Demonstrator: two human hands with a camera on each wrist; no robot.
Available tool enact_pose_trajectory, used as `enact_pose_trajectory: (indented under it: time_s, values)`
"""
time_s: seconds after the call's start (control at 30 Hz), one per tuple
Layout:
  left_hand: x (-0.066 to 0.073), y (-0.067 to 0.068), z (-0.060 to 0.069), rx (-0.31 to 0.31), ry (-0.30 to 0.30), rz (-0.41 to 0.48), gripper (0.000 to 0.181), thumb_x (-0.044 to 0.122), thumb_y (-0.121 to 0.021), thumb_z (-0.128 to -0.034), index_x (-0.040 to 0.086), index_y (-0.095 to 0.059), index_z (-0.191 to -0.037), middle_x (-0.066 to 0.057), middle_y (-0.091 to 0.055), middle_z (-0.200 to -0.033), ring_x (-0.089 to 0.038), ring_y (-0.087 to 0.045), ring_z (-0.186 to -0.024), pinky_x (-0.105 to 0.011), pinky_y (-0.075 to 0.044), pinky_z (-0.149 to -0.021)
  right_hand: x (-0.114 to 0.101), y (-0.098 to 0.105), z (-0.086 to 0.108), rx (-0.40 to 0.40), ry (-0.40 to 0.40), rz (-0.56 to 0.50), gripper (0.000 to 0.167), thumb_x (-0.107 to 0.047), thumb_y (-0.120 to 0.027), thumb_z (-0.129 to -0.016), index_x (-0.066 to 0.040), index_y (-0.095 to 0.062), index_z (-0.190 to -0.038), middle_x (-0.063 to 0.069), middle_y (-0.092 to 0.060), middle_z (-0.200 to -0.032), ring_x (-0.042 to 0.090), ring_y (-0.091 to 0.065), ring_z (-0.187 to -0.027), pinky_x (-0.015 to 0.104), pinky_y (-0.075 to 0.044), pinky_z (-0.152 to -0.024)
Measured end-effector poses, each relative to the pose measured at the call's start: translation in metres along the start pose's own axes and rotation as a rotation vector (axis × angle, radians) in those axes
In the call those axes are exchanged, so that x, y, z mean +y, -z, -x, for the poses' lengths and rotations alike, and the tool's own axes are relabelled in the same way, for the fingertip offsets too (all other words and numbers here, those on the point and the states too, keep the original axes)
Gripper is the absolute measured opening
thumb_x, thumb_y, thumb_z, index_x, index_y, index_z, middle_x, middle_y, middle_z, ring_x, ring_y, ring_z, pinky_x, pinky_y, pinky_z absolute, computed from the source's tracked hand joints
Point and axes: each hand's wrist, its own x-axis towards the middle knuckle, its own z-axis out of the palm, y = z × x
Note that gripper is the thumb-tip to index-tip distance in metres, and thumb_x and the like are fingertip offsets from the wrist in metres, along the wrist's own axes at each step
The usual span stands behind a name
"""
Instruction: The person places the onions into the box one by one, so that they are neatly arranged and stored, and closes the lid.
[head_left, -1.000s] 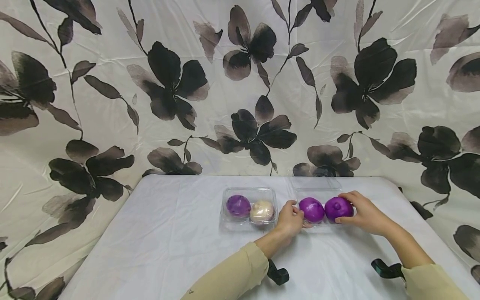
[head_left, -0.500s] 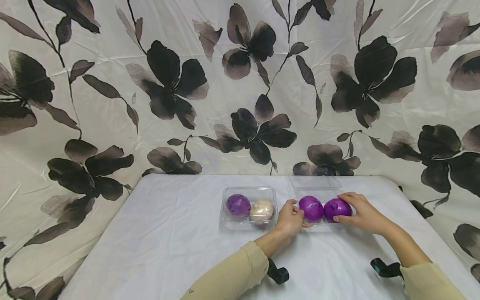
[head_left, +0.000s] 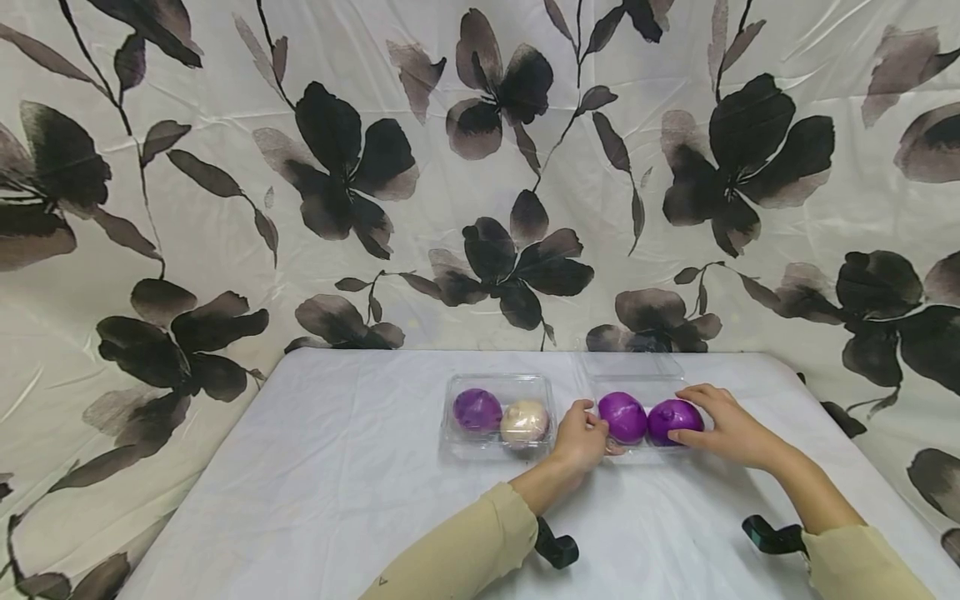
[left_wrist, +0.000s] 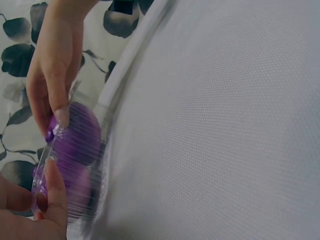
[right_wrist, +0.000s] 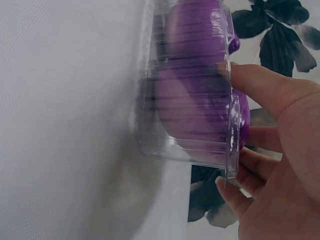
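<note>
Two glossy purple onions sit side by side in an open clear plastic clamshell box [right_wrist: 187,155]; its lid [head_left: 630,365] is folded back. The right onion [head_left: 672,422] shows a small nub on top. My right hand [head_left: 731,429] grips this onion, thumb at the near side inside the box wall and fingers at the far side. My left hand [head_left: 577,442] pinches the box's left rim, beside the left onion [head_left: 622,417]. In the left wrist view, the right hand's thumb [left_wrist: 61,115] reaches over the rim; the ribbed wall partly blurs both onions.
Left of the hands stands a closed clear clamshell box [head_left: 468,450] with a purple onion [head_left: 477,410] and a cream-white onion [head_left: 524,422]. A white cloth [head_left: 315,483] covers the table. Behind it hangs a flower-print curtain [head_left: 495,167].
The right onion has settled slightly lower and to the left, with my right hand moving along. It has hardly moved over the last half second. My left hand stays at the box rim.
</note>
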Motion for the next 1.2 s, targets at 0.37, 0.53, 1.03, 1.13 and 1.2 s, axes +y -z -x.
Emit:
enact_pose_trajectory:
  time_s: [0.37, 0.53, 1.03, 1.13, 1.2]
  values:
    - [0.003, 0.001, 0.002, 0.003, 0.005, 0.000, 0.046, -0.005, -0.051, -0.1004, -0.010, -0.039, -0.144, -0.007, -0.051, -0.095, -0.036, -0.075, -0.076, -0.026, -0.061, -0.063, 0.013, 0.014, -0.002, 0.006, -0.028, -0.113, 0.058, -0.027, -0.068, -0.099, 0.011, -0.050, -0.140, 0.030, -0.055, -0.136, 0.049, -0.053, -0.121, 0.064, -0.049, -0.099]
    - [0.003, 0.001, 0.002, 0.006, 0.005, -0.001, 0.046, -0.006, -0.051, -0.1002, -0.010, -0.039, -0.144, -0.007, -0.051, -0.095, -0.036, -0.075, -0.076, -0.029, -0.062, -0.065, 0.021, 0.022, -0.008, -0.010, -0.113, -0.169, 0.059, -0.030, -0.060, -0.105, 0.010, -0.045, -0.145, 0.028, -0.056, -0.138, 0.040, -0.056, -0.121, 0.046, -0.054, -0.097]
    - [0.003, 0.002, 0.001, 0.012, 0.028, -0.030, 0.045, -0.003, -0.052, -0.1017, -0.008, -0.041, -0.145, -0.006, -0.052, -0.095, -0.033, -0.076, -0.075, -0.027, -0.061, -0.070, 0.058, 0.039, -0.035, -0.161, -0.193, -0.335, 0.055, -0.024, -0.048, -0.110, 0.020, -0.040, -0.142, 0.035, -0.056, -0.136, 0.040, -0.063, -0.119, 0.055, -0.052, -0.102]
    - [0.002, 0.000, 0.001, 0.019, 0.032, -0.036, 0.045, -0.003, -0.053, -0.1014, -0.008, -0.042, -0.144, -0.006, -0.052, -0.095, -0.032, -0.076, -0.075, -0.025, -0.059, -0.068, 0.062, 0.042, -0.039, -0.200, -0.190, -0.363, 0.055, -0.022, -0.047, -0.110, 0.024, -0.038, -0.140, 0.037, -0.057, -0.134, 0.039, -0.064, -0.118, 0.042, -0.057, -0.098]
    - [0.002, 0.000, 0.002, 0.020, 0.030, -0.037, 0.044, -0.003, -0.053, -0.1013, -0.008, -0.042, -0.144, -0.006, -0.053, -0.095, -0.032, -0.075, -0.074, -0.024, -0.058, -0.066, 0.063, 0.042, -0.042, -0.218, -0.191, -0.379, 0.055, -0.021, -0.046, -0.110, 0.025, -0.038, -0.140, 0.036, -0.057, -0.134, 0.036, -0.065, -0.117, 0.033, -0.059, -0.093]
